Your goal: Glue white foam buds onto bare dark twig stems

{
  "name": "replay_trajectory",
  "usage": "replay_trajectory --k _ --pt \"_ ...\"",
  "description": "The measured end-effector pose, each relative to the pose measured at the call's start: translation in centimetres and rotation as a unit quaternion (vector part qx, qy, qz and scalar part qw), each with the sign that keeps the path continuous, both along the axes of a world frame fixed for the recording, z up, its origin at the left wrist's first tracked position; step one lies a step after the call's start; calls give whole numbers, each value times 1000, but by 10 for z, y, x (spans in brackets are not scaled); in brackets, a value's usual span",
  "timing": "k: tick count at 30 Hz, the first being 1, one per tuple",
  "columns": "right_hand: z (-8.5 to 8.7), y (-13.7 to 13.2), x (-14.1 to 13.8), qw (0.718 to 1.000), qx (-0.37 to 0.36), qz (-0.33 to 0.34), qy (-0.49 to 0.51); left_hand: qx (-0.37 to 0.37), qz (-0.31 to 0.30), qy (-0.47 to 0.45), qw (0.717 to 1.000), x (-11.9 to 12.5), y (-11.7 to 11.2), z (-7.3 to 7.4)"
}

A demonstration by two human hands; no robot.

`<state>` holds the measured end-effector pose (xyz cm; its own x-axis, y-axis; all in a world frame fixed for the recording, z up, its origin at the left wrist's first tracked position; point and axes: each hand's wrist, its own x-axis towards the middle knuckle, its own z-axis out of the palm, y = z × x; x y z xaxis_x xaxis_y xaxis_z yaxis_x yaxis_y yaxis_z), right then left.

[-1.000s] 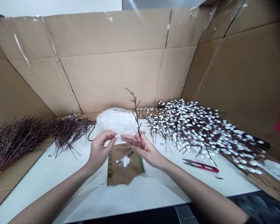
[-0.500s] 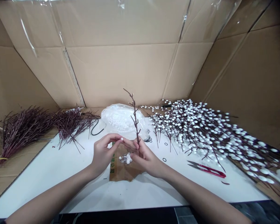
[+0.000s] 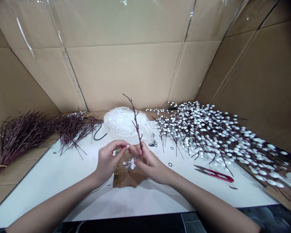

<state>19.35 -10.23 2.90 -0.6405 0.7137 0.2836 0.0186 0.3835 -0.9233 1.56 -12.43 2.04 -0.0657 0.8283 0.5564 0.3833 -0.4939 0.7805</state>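
Note:
My right hand (image 3: 150,163) pinches the lower stem of a bare dark-red twig (image 3: 135,119), which stands nearly upright, leaning slightly left. My left hand (image 3: 109,160) is closed in a pinch on a small white bead (image 3: 127,146) at its fingertips, held close to the twig's base. Both hands hover over a scrap of brown cardboard (image 3: 126,176) on the white table (image 3: 63,174). On the cardboard lies a little clump of white beads (image 3: 130,164).
A clear bag of white beads (image 3: 124,123) lies behind the hands. Bare twigs (image 3: 34,132) are piled at the left, beaded branches (image 3: 215,136) at the right. Red snips (image 3: 214,174) and small black rings (image 3: 157,144) lie on the table. Cardboard walls (image 3: 126,58) enclose the space.
The twig's top has leaned leftward. My left hand's fingertips have drawn closer to the right hand. The view has tilted down a little.

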Motion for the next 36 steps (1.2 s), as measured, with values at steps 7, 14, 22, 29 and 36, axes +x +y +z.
replay_trajectory --k 7,14,22,29,36 --pt "-1 0 1 992 -99 19 81 -8 -11 -65 998 -1 2 1" --pt "-13 18 1 970 -186 -57 145 -123 -24 -167 978 -4 2 -1" --pt "-10 17 0 972 -165 -55 159 -216 -43 -270 937 -1 3 -5" --pt "-9 12 -2 982 -143 -50 113 -227 -66 -284 929 1 -1 -4" --pt "-10 15 0 986 -112 -77 95 -227 -69 -293 926 1 0 -4"
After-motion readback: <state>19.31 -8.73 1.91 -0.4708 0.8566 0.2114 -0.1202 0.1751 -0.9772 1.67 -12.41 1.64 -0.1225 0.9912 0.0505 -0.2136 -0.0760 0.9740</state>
